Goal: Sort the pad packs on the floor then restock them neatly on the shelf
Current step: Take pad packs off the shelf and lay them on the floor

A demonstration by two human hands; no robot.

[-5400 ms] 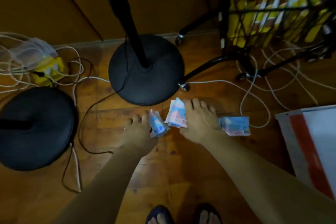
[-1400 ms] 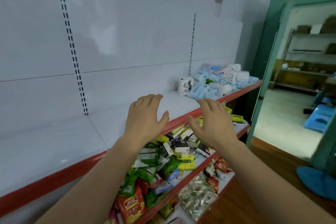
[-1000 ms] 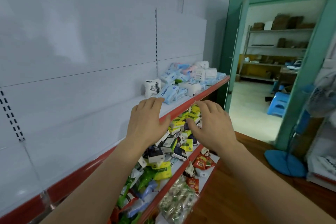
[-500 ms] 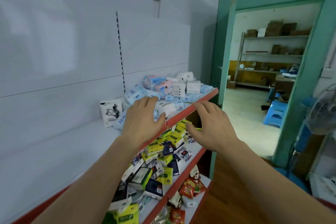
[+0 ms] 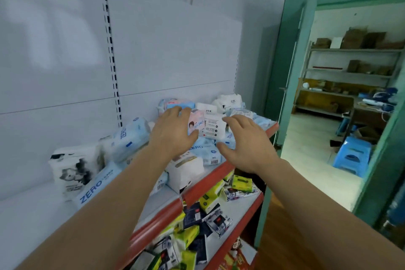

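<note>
Over top shelf point(image 5: 221, 171), head view: both hands held palm down above heap of pad packs point(image 5: 131, 138). Left hand point(image 5: 173, 136) spread, fingers relaxed, holding nothing, just near pink pack point(image 5: 196, 124). Right hand point(image 5: 247, 144) spread, empty, right of white pack point(image 5: 213, 126). Lower shelf point(image 5: 238, 208) holds mixed small boxes. Blue stool point(image 5: 352, 158) far right, past doorway.

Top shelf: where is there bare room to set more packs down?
The top shelf is bare at its near left end, left of the white pack with the black print. From there toward the doorway the pad packs lie heaped to the red edge, under the left hand and right hand.
</note>
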